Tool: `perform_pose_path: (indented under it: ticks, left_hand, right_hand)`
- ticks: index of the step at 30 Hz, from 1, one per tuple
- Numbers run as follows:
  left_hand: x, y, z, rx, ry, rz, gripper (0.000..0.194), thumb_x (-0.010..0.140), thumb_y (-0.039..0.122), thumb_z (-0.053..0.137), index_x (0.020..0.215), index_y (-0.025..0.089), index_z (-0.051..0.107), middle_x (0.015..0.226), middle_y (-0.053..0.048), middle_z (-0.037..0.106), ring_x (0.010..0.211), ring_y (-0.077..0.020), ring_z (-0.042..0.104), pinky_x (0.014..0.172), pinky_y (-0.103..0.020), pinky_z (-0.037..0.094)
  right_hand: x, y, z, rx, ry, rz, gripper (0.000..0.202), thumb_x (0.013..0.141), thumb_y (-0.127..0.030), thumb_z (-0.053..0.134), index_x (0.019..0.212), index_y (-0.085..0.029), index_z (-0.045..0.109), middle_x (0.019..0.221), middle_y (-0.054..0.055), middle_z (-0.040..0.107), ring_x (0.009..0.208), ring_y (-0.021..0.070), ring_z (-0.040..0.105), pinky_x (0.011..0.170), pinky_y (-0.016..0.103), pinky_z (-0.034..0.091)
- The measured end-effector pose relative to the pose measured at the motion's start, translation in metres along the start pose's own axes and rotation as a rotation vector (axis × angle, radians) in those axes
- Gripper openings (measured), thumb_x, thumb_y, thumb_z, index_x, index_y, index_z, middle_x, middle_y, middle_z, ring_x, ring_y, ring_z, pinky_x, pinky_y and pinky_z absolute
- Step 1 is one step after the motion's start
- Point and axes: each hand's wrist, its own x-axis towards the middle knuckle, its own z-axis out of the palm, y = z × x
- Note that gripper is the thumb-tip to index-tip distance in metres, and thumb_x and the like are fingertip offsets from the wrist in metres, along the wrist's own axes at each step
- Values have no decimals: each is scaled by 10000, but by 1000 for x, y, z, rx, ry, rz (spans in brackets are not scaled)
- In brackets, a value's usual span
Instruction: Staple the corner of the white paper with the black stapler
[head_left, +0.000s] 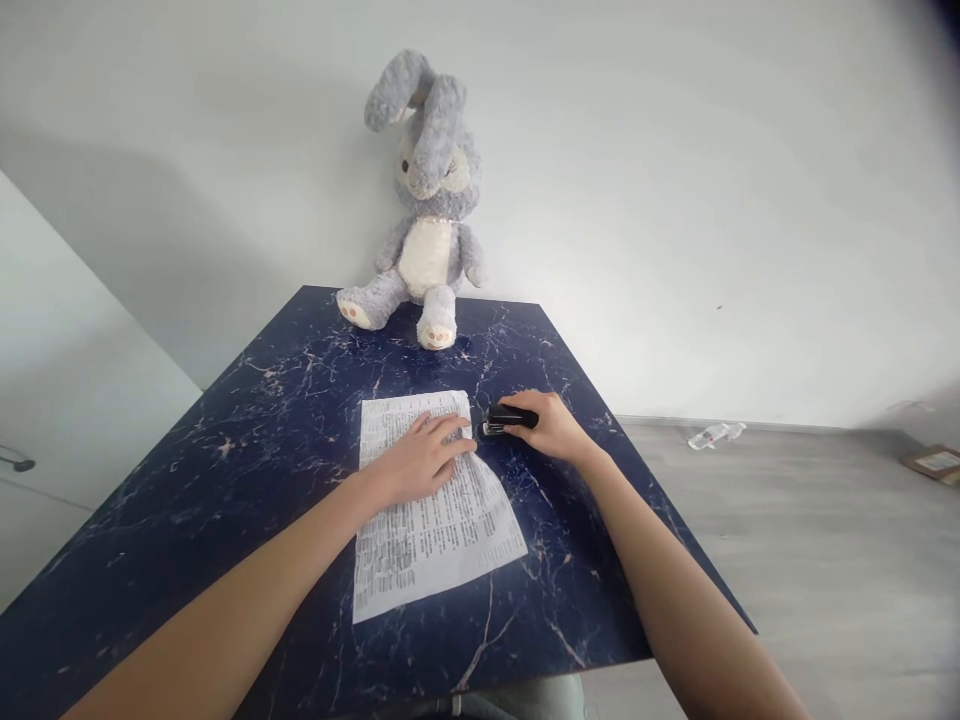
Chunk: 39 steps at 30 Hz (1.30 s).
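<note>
Stapler [511, 416] apparently clasped by right hand [555, 428], left [421, 462] splayed on paper [439, 545].

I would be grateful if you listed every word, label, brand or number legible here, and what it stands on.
No text can be read with certainty.
Paper: rows of dark print, too small and blurred to read.
Black stapler: no legible lettering.
Clear packet on the floor: a small reddish mark, unreadable.
Brown item at the right edge: a pale patch, too blurred to read.
</note>
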Motion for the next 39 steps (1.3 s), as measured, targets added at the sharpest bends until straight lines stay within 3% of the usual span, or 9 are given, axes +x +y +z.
perform_pose_path:
  ticks: [8, 13, 19, 25, 30, 35, 39]
  left_hand:
    - [0, 2, -4, -36, 58, 19, 396, 1049, 229, 433, 1414, 308, 563, 1645, -87, 371, 1476, -318, 438, 1255, -599, 304]
    - [-2, 1, -4, -69, 19, 4, 441, 1068, 264, 435, 1491, 353, 526, 1723, -41, 266, 1518, -325, 397, 1245, -554, 355]
    - [-2, -3, -1, -69, -47, 24, 492, 1100, 281, 384, 1566, 429, 449, 1750, 42, 186, 1578, -275, 309, 1314, -533, 221]
    - [-1, -3, 0, -72, -71, 94, 545, 1087, 234, 400, 1587, 449, 407, 1741, 55, 198, 1590, -253, 280, 1327, -535, 170]
    - [-1, -3, 2, -106, -63, 99, 628, 1090, 246, 391, 1666, 417, 208, 1724, 43, 252, 1573, -226, 320, 1344, -492, 129]
    - [-2, -2, 5, -84, -43, 58, 555, 1088, 288, 421, 1630, 387, 353, 1752, 30, 82, 1613, -296, 174, 1327, -531, 193]
    - [-1, 2, 4, -95, -83, 57, 549, 1090, 287, 422, 1628, 382, 362, 1750, 25, 40, 1618, -302, 126, 1324, -557, 185]
  right_hand:
    - [5, -17, 2, 173, -160, 60, 300, 835, -256, 788, 1130, -217, 748, 1015, 38, 789, 905, 234, 733, 834, 346, 554]
    - [5, -16, 1, 160, -107, 70, 292, 819, -234, 792, 1105, -211, 736, 996, 27, 779, 888, 222, 719, 816, 330, 529]
    - [3, -6, -7, 114, -50, 77, 294, 814, -211, 775, 1107, -214, 744, 1023, 45, 784, 935, 243, 731, 854, 353, 553]
    - [3, -8, -7, 91, -115, 48, 314, 826, -210, 775, 1137, -228, 739, 1049, 47, 785, 947, 255, 737, 881, 387, 559]
    - [4, -11, -5, 68, -99, 54, 314, 822, -196, 770, 1131, -242, 743, 1060, 52, 784, 965, 269, 737, 870, 401, 566]
    - [4, -15, 1, -2, -102, 47, 318, 835, -154, 749, 1141, -234, 723, 1055, 56, 779, 961, 267, 726, 871, 396, 546]
    - [5, -21, 7, -86, -139, 0, 338, 866, -139, 717, 1194, -216, 695, 1117, 86, 761, 1013, 281, 697, 900, 408, 523]
